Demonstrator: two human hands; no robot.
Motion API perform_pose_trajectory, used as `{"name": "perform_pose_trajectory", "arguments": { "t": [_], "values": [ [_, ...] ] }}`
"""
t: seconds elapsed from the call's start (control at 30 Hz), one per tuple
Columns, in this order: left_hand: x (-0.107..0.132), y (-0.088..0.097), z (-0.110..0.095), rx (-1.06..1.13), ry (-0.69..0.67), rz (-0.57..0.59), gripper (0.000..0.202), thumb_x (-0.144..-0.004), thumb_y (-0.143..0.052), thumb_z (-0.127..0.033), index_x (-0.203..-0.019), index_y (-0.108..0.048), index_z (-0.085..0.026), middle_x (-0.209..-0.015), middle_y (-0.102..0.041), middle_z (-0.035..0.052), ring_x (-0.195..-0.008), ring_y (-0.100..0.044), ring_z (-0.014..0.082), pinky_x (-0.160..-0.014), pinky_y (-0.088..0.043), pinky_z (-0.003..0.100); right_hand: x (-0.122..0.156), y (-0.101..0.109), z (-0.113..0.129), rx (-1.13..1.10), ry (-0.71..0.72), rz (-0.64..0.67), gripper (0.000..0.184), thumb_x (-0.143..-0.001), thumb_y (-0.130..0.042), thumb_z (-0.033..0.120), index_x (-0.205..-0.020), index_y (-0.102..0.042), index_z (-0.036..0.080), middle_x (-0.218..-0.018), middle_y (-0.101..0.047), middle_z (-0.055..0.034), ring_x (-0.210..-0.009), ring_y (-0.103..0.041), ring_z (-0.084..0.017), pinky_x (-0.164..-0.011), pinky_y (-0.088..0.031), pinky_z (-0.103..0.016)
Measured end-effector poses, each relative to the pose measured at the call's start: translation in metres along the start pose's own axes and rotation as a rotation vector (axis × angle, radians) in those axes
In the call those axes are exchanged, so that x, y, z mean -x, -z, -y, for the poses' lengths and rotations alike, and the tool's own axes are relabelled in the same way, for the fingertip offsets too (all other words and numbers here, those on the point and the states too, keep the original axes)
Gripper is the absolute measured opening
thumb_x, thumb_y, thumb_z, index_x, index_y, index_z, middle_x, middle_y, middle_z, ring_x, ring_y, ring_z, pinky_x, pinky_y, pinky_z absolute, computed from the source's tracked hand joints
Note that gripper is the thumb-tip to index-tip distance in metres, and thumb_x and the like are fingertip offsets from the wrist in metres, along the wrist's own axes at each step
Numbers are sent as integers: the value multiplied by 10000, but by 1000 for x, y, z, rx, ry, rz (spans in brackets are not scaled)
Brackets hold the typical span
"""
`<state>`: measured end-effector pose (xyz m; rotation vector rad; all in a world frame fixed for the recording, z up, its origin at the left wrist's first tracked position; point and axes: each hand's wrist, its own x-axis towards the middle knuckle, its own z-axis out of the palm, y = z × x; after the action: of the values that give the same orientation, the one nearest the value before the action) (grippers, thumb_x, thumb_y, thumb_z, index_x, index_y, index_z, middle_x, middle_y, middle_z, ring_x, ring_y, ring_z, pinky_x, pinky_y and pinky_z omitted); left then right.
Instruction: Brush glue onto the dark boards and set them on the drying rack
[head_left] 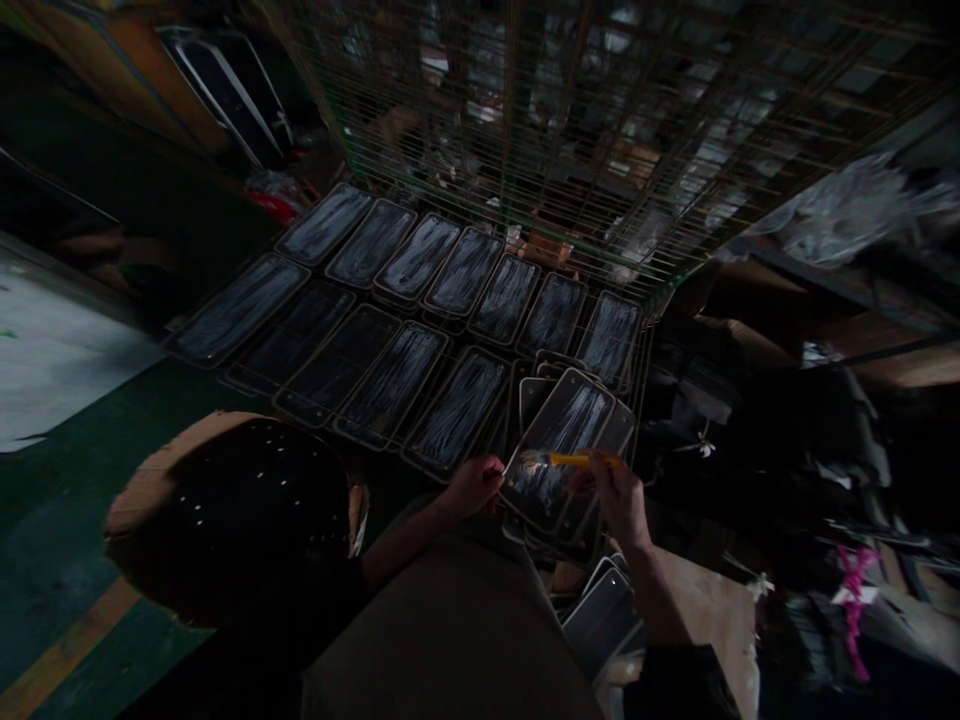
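Note:
My right hand (616, 493) is closed around the yellow handle of a paintbrush (574, 459). Its bristles rest on a dark rectangular panel (583, 412) with rounded corners and a paler rim, streaked with whitish smears. My left hand (477, 484) is closed at the near left corner of that panel, its fingertips pinching the edge. Beneath it lie several similar panels, stacked unevenly. Further left and behind, two rows of like panels are laid out; many bear white streaks, such as the streaked panel (459, 405), while a darker panel (337, 362) shows few marks.
A green wire cage (525, 130) holding plastic and boxes stands behind the rows. At the left is a round dark seat (255, 500) with cardboard at its edge. More panels (606, 615) lean below my right forearm, near a cardboard sheet (709, 610). Dark bundles (697, 400) sit at right.

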<state>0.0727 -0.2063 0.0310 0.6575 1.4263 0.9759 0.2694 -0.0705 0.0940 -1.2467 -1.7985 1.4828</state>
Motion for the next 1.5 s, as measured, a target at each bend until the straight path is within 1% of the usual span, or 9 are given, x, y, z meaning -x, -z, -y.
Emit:
{"name": "perform_pose_trajectory", "arguments": {
  "t": [0.13,0.23,0.43,0.73,0.9,1.07,1.23,1.37,1.5],
  "values": [
    [2,1,-2,12,-15,-7,97,-801,-524,-279,-811,-487,-190,-463,-487,-85,-345,-480,88,-358,-326,165,-37,6,2,105,81,-210,439,-912,-457,573,-1010,-601,170,-649,-688,-31,-553,-667,-190,-550,-560,-297],
    [1,1,-2,3,-10,-21,91,-806,-501,-281,-803,-486,-191,-472,-496,-76,-349,-490,98,-355,-338,176,-39,6,13,168,118,-287,445,-920,-438,574,-999,-608,170,-669,-694,-35,-552,-669,-181,-564,-562,-287],
    [0,3,-5,-10,-15,-14,121,-795,-514,-274,-863,-521,-173,-470,-500,-77,-349,-490,98,-354,-339,172,-15,-1,15,63,-17,-98,433,-885,-505,579,-968,-621,171,-615,-683,-29,-478,-637,-179,-450,-515,-257],
    [-1,1,-2,24,0,-48,176,-787,-575,-344,-825,-523,-180,-486,-507,-78,-318,-464,80,-333,-306,166,-98,10,-7,53,74,-411,466,-892,-471,595,-942,-609,152,-588,-654,-34,-466,-631,-194,-456,-526,-284],
    [-1,-1,-2,41,16,-73,163,-789,-562,-336,-827,-525,-182,-478,-515,-71,-325,-471,98,-335,-327,184,-111,8,-1,170,193,-507,491,-928,-406,580,-1039,-591,139,-664,-684,-55,-510,-638,-181,-522,-530,-286],
    [0,-3,-3,66,41,-78,168,-778,-562,-342,-808,-514,-184,-453,-505,-73,-330,-488,110,-335,-352,187,-85,1,-4,311,257,-293,415,-963,-382,512,-1055,-585,162,-704,-684,-31,-616,-664,-175,-633,-543,-293],
    [0,-4,-4,98,38,-89,143,-764,-556,-303,-818,-512,-178,-503,-538,-64,-371,-547,120,-348,-395,193,-19,-7,-3,266,186,19,313,-983,-389,431,-1091,-569,199,-752,-680,-8,-694,-676,-164,-694,-546,-283],
    [1,-4,-6,140,53,-105,152,-765,-554,-260,-882,-515,-171,-530,-567,-56,-395,-571,117,-372,-415,188,32,-11,2,155,38,89,292,-985,-382,437,-1044,-563,216,-711,-683,-6,-638,-668,-171,-612,-541,-271],
    [3,-6,-8,154,80,-118,145,-769,-553,-242,-878,-506,-160,-538,-576,-49,-389,-568,106,-386,-421,180,58,-2,-1,109,-17,113,305,-970,-398,468,-1013,-574,222,-701,-691,-13,-605,-662,-182,-587,-551,-287]
  ]
}}
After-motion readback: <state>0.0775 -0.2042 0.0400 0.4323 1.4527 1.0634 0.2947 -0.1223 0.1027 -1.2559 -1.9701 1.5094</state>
